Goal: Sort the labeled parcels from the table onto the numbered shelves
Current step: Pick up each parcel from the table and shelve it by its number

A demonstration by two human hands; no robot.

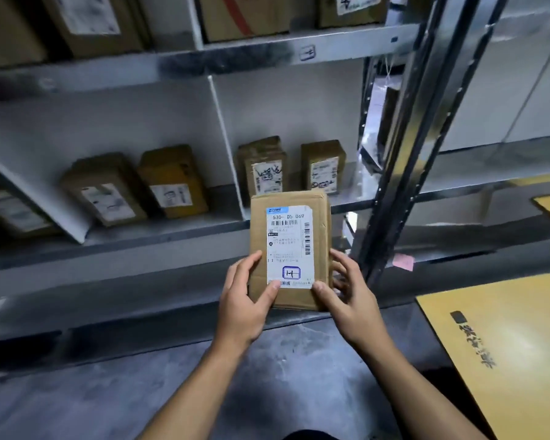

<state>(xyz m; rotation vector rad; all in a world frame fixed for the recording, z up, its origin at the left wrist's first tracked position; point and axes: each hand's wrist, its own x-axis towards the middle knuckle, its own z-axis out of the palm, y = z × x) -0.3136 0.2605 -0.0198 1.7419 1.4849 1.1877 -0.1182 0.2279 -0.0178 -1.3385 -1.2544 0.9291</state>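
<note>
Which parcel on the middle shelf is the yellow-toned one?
The yellow parcel standing immediately left of the white divider, label facing out. Its neighbours and the held parcel are duller brown cardboard.

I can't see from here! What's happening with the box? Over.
Left hand, right hand: both holding lower end of box. Box upright, label facing me. Nothing between it and shelf.

Labelled brown parcel (pixel 290 249) in both hands, left (pixel 245 300) and right (pixel 346 290), before grey shelves (pixel 172 230)
</note>
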